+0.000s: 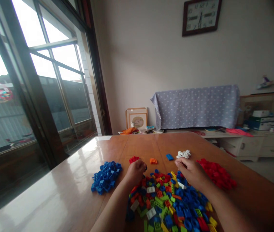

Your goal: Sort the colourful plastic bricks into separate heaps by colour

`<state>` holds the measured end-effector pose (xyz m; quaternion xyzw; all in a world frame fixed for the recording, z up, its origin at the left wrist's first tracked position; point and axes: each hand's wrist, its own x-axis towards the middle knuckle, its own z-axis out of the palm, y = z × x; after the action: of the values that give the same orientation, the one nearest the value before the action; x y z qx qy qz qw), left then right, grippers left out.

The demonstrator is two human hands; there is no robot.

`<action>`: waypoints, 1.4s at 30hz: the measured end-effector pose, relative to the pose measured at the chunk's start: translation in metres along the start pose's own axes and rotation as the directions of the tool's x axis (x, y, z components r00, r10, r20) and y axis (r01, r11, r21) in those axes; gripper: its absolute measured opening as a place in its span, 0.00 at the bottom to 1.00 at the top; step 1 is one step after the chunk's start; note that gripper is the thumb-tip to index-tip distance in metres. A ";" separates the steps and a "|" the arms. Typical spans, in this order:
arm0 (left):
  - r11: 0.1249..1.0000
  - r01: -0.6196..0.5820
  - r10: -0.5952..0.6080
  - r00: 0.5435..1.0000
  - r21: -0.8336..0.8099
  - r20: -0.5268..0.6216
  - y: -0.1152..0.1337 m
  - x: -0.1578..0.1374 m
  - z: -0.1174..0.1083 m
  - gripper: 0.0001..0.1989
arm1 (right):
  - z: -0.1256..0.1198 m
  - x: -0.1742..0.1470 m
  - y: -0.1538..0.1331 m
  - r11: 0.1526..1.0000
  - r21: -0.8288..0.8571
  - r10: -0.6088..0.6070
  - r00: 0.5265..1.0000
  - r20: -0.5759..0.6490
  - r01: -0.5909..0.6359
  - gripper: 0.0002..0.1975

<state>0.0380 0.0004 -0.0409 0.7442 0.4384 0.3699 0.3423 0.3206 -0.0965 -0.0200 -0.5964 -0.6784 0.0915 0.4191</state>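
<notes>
My left hand is closed above the left edge of a mixed pile of toy building bricks. A small dark bit shows at its fingertips, too small to name. Just behind that hand lies a small heap of red pieces. My right hand hovers over the pile's far right side, thumb and fingers pinched together; whatever is between them is hidden. Past its fingertips sits a heap of white bricks. A red heap lies to its right, partly behind the wrist.
Blue bricks form a heap on the left of the shiny wooden table. An orange brick and a blue brick lie separately beyond the pile. A cloth-covered object stands on a cabinet behind the table.
</notes>
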 end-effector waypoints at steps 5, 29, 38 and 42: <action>0.992 0.002 -0.012 0.997 -0.122 -0.077 0.008 -0.003 -0.001 0.16 | -0.002 -0.001 -0.002 0.999 -0.027 -0.032 0.999 -0.015 0.032 0.17; 0.949 -0.087 -0.082 0.859 -0.302 -0.505 0.036 -0.037 -0.032 0.17 | -0.005 -0.002 0.004 0.995 -0.075 -0.075 0.991 -0.111 0.067 0.17; 0.991 0.033 -0.098 0.840 -0.131 -0.533 -0.013 -0.120 -0.063 0.16 | -0.004 0.000 -0.009 0.993 -0.118 -0.053 0.956 -0.288 0.019 0.16; 0.991 0.045 -0.105 0.844 -0.126 -0.525 -0.016 -0.136 -0.064 0.17 | 0.008 -0.016 -0.056 0.979 -0.156 -0.155 0.978 -0.142 0.132 0.16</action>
<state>-0.0698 -0.1044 -0.0569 0.5755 0.5240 0.5706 0.2621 0.2737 -0.1228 0.0027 -0.5802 -0.6903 -0.0352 0.4309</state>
